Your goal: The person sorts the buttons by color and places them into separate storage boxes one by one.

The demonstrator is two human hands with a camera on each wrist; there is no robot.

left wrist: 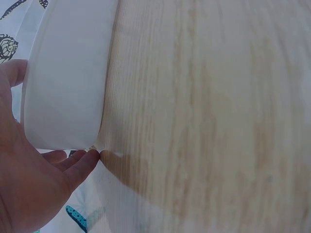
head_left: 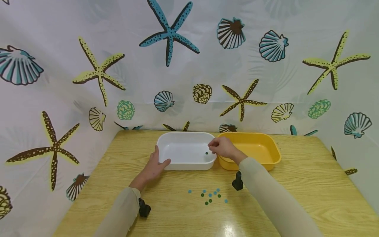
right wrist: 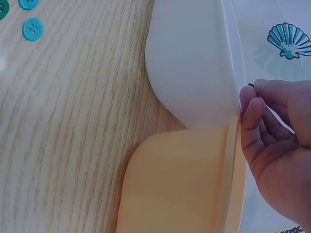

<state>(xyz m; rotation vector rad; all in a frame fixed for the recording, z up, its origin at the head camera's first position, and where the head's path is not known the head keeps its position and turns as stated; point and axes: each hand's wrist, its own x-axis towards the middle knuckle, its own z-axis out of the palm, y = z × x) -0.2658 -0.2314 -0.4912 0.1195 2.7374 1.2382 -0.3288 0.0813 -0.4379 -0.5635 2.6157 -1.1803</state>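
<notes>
Head view: left hand [head_left: 152, 168] grips the left end of the white bin [head_left: 186, 167], thumb at the near rim. Right hand [head_left: 223, 147] is at the bin's right end, thumb and fingertips together; right wrist view shows a small dark piece [right wrist: 251, 85] pinched there, mostly hidden, can't tell the colour. One dark button [head_left: 206, 153] shows inside the white bin. Yellow bin [head_left: 260, 148] sits just right of it, under the right wrist. Loose on the desk [head_left: 311, 184] in front, between the forearms: six blue buttons [head_left: 226, 200] and four green buttons [head_left: 206, 203], scattered, lying flat.
</notes>
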